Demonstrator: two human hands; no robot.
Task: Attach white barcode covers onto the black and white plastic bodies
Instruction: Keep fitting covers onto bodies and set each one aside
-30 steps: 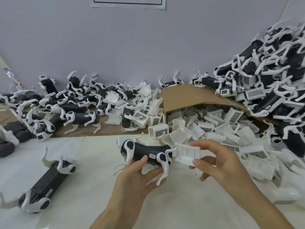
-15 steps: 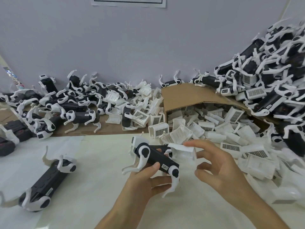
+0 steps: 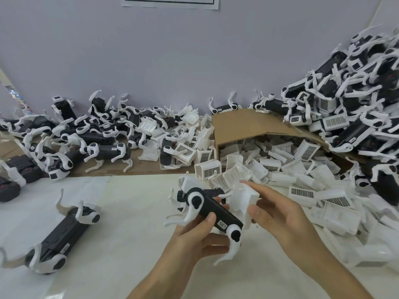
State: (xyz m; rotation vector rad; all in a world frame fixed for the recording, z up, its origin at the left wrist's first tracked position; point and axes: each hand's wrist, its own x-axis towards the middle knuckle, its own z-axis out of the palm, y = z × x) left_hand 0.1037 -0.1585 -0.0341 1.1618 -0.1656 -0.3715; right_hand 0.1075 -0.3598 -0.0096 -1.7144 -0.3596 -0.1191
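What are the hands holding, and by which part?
The left hand grips the body at its middle; the right hand pinches the cover by its edges.

The body (image 3: 212,209) between the hands is black with white legs, the cover (image 3: 245,196) plain white, the desk (image 3: 121,234) under them white.

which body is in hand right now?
The body gripped by the left hand; the right hand holds a white cover at its far side. All others lie loose.
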